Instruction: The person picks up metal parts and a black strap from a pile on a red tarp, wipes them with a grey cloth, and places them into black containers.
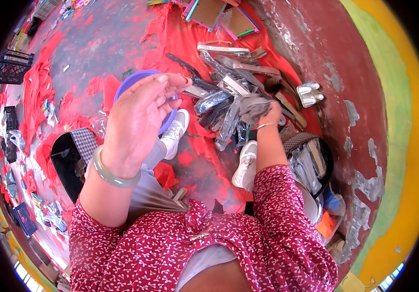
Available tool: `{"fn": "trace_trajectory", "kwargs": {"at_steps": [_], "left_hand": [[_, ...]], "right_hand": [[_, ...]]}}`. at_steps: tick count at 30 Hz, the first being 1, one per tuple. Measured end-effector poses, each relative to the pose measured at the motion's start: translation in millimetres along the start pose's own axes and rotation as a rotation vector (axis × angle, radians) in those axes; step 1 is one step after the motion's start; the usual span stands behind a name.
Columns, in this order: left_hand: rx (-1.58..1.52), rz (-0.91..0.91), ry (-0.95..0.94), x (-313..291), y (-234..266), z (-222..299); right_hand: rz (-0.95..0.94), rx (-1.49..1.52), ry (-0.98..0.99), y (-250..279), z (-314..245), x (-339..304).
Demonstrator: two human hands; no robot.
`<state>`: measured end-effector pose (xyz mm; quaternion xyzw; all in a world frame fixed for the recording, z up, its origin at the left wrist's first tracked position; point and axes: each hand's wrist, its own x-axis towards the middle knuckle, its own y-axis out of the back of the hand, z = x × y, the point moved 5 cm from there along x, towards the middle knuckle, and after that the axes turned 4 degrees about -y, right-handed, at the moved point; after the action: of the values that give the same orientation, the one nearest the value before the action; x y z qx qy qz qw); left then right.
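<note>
Cloth [255,108], grey & crumpled, clutched in fingers of R hand [271,117] at wrapped pile [229,92], far right (L hand [141,108] fingers loosely curled, nothing visible in them, near purple basin [130,80]), could snag & drag pcs. b/c they overlap untidily.
</note>
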<state>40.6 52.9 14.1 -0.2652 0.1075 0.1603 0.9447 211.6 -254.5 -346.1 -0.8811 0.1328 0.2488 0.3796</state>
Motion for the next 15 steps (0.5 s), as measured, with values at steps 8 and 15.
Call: {"fn": "trace_trajectory", "kwargs": {"at_steps": [8,15], "left_hand": [[0.036,-0.019,0.094,7.1,-12.2,-16.6],[0.043,-0.022,0.141,8.6,-11.4,-23.3]], "right_hand": [[0.306,-0.925,0.582,-28.2,-32.1,55.1],[-0.260,-2.439,0.268,-71.7,46.2,9.2]]}}
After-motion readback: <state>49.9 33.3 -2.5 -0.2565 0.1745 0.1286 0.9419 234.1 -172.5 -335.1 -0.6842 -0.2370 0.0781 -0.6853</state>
